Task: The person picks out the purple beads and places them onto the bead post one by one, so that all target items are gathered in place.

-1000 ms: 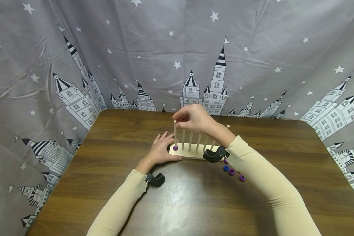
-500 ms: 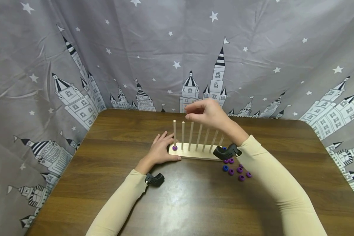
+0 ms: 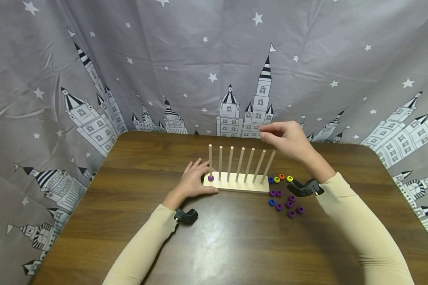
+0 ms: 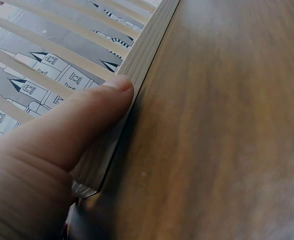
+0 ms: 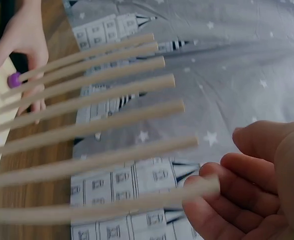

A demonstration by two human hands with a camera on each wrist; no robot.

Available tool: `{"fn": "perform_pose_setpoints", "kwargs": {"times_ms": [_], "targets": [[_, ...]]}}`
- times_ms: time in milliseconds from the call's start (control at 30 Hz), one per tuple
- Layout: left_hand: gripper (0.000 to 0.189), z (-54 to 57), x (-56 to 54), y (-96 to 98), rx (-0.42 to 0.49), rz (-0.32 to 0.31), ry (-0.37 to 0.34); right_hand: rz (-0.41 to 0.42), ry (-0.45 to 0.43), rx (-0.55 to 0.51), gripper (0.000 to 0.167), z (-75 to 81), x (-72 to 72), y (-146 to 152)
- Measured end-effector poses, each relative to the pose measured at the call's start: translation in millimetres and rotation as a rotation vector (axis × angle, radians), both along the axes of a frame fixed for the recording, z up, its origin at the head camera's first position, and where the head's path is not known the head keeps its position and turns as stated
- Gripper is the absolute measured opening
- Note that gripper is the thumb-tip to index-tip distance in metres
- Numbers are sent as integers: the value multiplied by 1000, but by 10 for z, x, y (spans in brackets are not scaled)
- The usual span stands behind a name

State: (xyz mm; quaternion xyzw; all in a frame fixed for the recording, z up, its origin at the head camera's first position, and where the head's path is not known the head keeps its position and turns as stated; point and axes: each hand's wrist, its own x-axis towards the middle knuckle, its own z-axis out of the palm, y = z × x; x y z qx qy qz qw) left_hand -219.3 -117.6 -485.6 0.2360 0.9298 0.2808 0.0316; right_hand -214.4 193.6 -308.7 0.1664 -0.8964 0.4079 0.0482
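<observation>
A pale wooden stand (image 3: pixel 224 185) with a row of several upright pegs is on the table. One purple bead (image 3: pixel 211 178) sits at the bottom of its leftmost peg. My left hand (image 3: pixel 190 185) holds the stand's left end, the thumb (image 4: pixel 94 112) along the front edge and the fingers spread behind. My right hand (image 3: pixel 291 141) is in the air beyond the rightmost peg (image 3: pixel 268 166), holding nothing. In the right wrist view its fingers (image 5: pixel 237 192) are loosely bent, with a gap to the thumb.
Right of the stand lie several loose beads: purple ones (image 3: pixel 289 205), a blue one (image 3: pixel 272 202) in front, an orange one (image 3: pixel 281 177) and yellow ones (image 3: pixel 289 179) farther back. A grey curtain (image 3: pixel 185 71) hangs behind the brown table (image 3: pixel 157 158).
My right hand has moved from the leftmost peg's top rightward past the whole row, uncovering the pegs and more of the loose beads. The left hand stays on the stand.
</observation>
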Motion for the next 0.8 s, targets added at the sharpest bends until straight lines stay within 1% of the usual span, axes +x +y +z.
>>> {"fn": "perform_pose_setpoints", "kwargs": {"times_ms": [133, 233, 333, 467, 667, 800], "targets": [[72, 9, -4, -5, -1, 0, 1, -38, -48, -52, 30, -59, 65, 163], [72, 17, 2, -2, -6, -2, 0, -76, -75, -57, 31, -132, 117, 269], [72, 21, 9, 3, -11, -1, -9, -96, -88, -55, 31, -251, 158, 369], [72, 26, 12, 6, -10, -1, -10, -98, -105, -47, 30, -426, 215, 470], [72, 30, 15, 5, -10, -1, -8, -123, -100, 25, 28, -638, 299, 540], [73, 32, 17, 6, -10, 2, -11, -124, -100, 50, 27, -765, 351, 575]]}}
